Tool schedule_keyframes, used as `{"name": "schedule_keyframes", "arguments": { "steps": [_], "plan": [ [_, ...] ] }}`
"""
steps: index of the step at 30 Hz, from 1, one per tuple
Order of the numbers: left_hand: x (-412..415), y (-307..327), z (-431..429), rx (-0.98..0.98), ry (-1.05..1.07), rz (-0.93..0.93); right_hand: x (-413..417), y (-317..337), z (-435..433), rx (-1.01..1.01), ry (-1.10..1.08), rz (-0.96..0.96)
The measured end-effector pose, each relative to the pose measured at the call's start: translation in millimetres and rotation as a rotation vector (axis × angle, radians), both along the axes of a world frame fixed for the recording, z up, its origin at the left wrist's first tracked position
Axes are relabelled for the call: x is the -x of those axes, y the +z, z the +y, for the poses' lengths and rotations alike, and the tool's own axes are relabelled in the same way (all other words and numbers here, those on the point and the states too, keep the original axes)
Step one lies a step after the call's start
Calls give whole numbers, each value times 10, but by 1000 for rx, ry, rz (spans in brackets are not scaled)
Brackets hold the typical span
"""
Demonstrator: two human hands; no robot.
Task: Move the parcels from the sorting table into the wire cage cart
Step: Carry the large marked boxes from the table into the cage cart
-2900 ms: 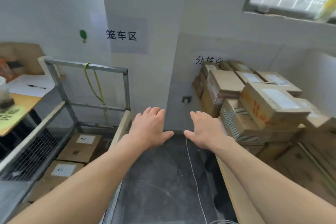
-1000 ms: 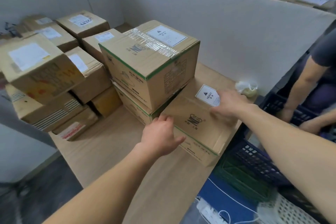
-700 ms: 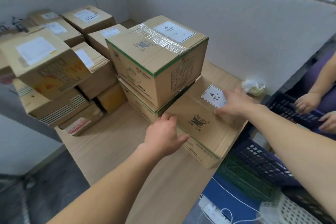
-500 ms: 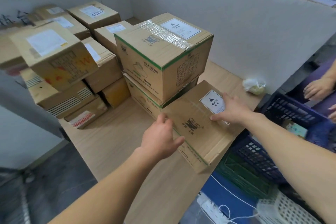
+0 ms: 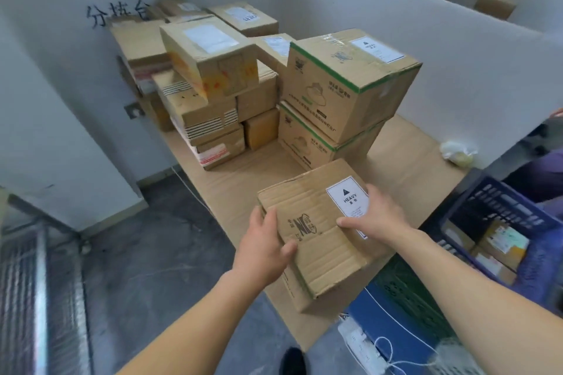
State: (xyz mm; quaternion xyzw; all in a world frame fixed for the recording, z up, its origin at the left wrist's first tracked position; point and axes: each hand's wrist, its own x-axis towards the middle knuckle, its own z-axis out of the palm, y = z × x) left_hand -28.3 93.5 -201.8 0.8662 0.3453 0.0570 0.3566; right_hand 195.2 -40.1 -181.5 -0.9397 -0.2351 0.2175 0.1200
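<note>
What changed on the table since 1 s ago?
The box labelled HEAVY has come away from the green-edged stack toward the person, its near corner past the table edge. The left hand and right hand now grip its sides. Stack and rear parcels unchanged.

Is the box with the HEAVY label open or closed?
Closed. The top of the box lies flat under the label; the left hand and right hand grip its sides.

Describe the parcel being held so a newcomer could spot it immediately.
At the near edge of the sorting table, in front of the two stacked green-edged boxes, is a flat cardboard parcel. It alone is gripped by the left hand and right hand, with a white HEAVY label on top.
</note>
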Motion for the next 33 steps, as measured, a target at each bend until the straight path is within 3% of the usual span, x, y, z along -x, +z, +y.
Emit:
{"name": "schedule_keyframes", "arguments": {
  "steps": [9, 19, 33],
  "plan": [
    [1320, -27, 99, 334, 271, -99, 1304, -39, 408, -72, 13, 29],
    [2544, 54, 736, 269, 607, -71, 2408, -60, 1284, -226, 156, 159],
    [4177, 377, 1287, 141, 1225, -73, 3879, 183, 3216, -231, 815, 310]
  ]
}}
